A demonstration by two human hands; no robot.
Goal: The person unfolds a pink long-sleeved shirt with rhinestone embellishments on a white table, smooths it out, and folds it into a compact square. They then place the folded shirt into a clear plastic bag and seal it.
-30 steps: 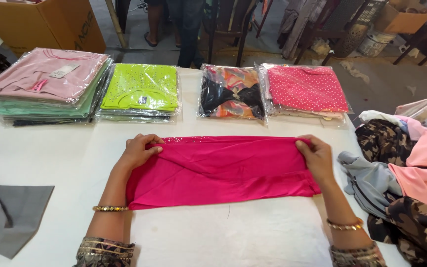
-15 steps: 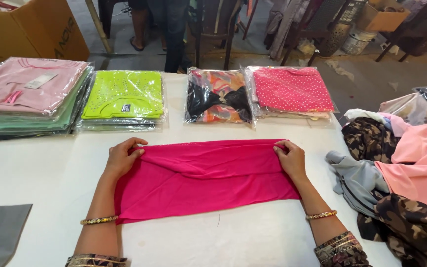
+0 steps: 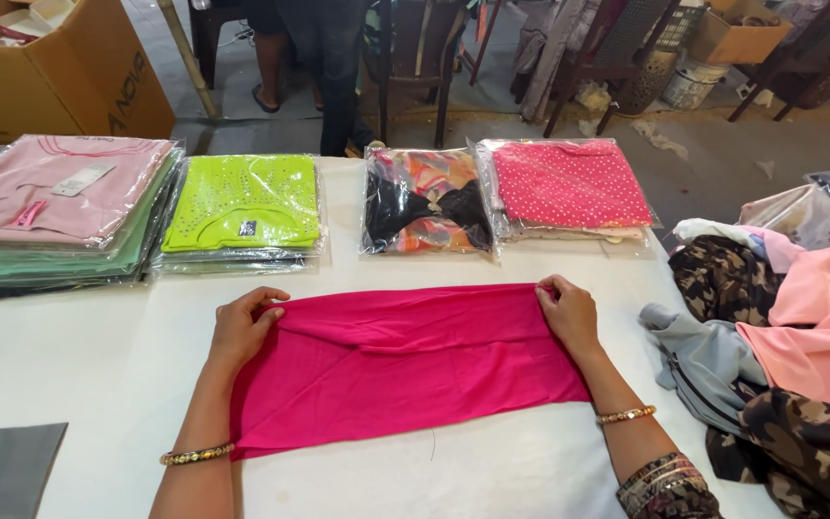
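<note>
From where I watch, the pink cloth [image 3: 405, 370] lies flat across the middle of the white table [image 3: 69, 375], folded into a long band, and both hands are on its far edge. My left hand [image 3: 242, 327] is closed on the far left corner, fingers curled over the edge and pinching the fabric; my right hand [image 3: 564, 312] is closed on the far right corner in the same way. I judge the step in hand to be a fold along the length of the cloth, with the far edge gripped at both ends. A further fold would call for both corners moving level, so the edges meet squarely and the crease running across the middle does not bunch. Beyond the cloth sit bagged garments: a lime green pack [image 3: 242, 202], a patterned dark pack [image 3: 425, 200] and a dotted pink pack [image 3: 569, 185], well apart from the hands. A heap of loose clothes [image 3: 780, 346] lies near my right forearm.
</note>
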